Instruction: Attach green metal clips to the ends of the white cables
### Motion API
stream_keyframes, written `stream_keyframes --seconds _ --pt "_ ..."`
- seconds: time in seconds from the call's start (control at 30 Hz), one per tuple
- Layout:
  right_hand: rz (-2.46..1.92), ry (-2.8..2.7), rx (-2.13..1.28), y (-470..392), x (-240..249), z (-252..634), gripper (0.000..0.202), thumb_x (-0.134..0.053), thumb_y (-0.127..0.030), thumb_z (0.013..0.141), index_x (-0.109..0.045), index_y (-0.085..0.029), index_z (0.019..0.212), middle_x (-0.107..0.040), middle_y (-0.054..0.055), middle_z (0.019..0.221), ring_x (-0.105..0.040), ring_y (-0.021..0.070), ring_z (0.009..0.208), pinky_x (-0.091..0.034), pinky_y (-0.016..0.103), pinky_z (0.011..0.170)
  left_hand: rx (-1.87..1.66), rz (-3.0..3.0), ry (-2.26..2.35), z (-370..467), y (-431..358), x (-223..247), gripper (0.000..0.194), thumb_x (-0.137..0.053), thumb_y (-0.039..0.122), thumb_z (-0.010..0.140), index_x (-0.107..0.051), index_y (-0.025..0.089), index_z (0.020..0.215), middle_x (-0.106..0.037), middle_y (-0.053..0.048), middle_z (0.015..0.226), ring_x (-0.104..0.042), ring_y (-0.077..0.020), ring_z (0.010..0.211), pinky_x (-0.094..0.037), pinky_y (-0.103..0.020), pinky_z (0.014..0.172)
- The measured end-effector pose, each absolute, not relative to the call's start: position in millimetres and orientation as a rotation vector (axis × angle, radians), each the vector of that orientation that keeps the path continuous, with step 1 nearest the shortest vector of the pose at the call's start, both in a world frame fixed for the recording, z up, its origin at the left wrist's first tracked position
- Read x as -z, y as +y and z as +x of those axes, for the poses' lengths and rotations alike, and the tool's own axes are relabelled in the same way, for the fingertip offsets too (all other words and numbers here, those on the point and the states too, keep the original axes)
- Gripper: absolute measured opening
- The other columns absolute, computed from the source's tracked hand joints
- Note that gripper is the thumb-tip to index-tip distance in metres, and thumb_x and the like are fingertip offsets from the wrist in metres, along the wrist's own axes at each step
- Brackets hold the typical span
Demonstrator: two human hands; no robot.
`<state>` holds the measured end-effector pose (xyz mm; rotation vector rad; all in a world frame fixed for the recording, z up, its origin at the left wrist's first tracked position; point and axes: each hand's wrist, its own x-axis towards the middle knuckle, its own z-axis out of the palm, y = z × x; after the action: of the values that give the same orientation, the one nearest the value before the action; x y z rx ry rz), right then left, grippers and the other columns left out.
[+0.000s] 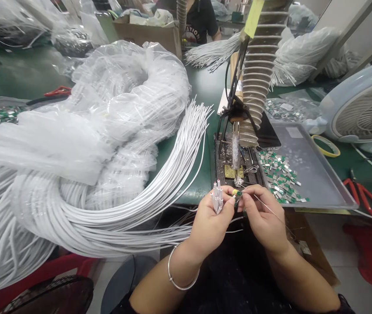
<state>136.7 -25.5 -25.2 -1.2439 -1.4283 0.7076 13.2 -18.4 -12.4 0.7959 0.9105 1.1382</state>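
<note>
My left hand (212, 218) is closed around several white cables (217, 198), their cut ends sticking up above the fist. At its fingertips a small green circuit board (238, 192) is pinched. My right hand (264, 213) meets it there, closed, with a thin solder wire (267, 207) running from its fingers back over the hand. Just above the fingertips, a soldering iron (236, 148) hangs tip down from a stand. Beneath the tip lies a small heap of silvery solder bits. Whether the right fingers also touch the board, I cannot tell.
A grey tray (323, 174) with several small green boards (279, 176) is at right, beside red-handled scissors (362, 196), a yellow tape roll (326, 146) and a fan (369, 104). A ribbed hose (261, 78) hangs ahead. White cable bundles (123, 218) fill the left. Another person (201, 22) sits opposite.
</note>
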Motion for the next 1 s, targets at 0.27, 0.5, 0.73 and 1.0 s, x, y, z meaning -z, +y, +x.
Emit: stream_keyframes --seconds 0.27,0.5,0.73,1.0 --pt "-1.222 -1.422 -0.740 -27 27 137 0.006 -0.053 -0.019 0.086 -0.057 -0.021 0.082 -0.055 -0.002 0.071 -0.058 0.0088 0.055 -0.052 0.020 0.051 -1.159 0.843 0.916 13 -20 13 0.018 -0.063 0.023 0.075 -0.052 0.016 0.062 -0.057 -0.005 0.087 -0.052 -0.0108 0.066 -0.044 -0.025 0.062" --pt "-1.211 -1.463 -0.739 -27 28 138 0.008 -0.051 -0.018 0.088 -0.057 -0.021 0.084 -0.053 -0.002 0.072 -0.056 0.0080 0.056 -0.051 0.020 0.052 -1.148 0.848 0.926 13 -20 16 0.016 -0.061 0.024 0.076 -0.052 0.017 0.064 -0.057 -0.003 0.085 -0.051 -0.0091 0.062 -0.043 -0.024 0.060" --pt "-1.164 -1.634 -0.286 -26 35 141 0.024 -0.044 -0.011 0.088 -0.059 -0.020 0.105 -0.060 0.004 0.089 -0.058 0.0116 0.066 -0.053 0.030 0.067 -1.159 0.808 0.988 14 -18 18 0.018 -0.058 0.019 0.078 -0.049 0.015 0.062 -0.058 -0.002 0.089 -0.044 -0.0043 0.055 -0.037 -0.021 0.054" --pt "-0.953 -1.515 -0.251 -28 49 139 0.034 -0.042 -0.013 0.090 -0.046 -0.021 0.123 -0.067 0.008 0.101 -0.067 0.0157 0.081 -0.059 0.030 0.064 -1.140 0.755 1.023 16 -14 16 0.017 -0.055 0.017 0.079 -0.047 0.015 0.064 -0.055 -0.001 0.092 -0.037 -0.0005 0.049 -0.031 -0.018 0.047"
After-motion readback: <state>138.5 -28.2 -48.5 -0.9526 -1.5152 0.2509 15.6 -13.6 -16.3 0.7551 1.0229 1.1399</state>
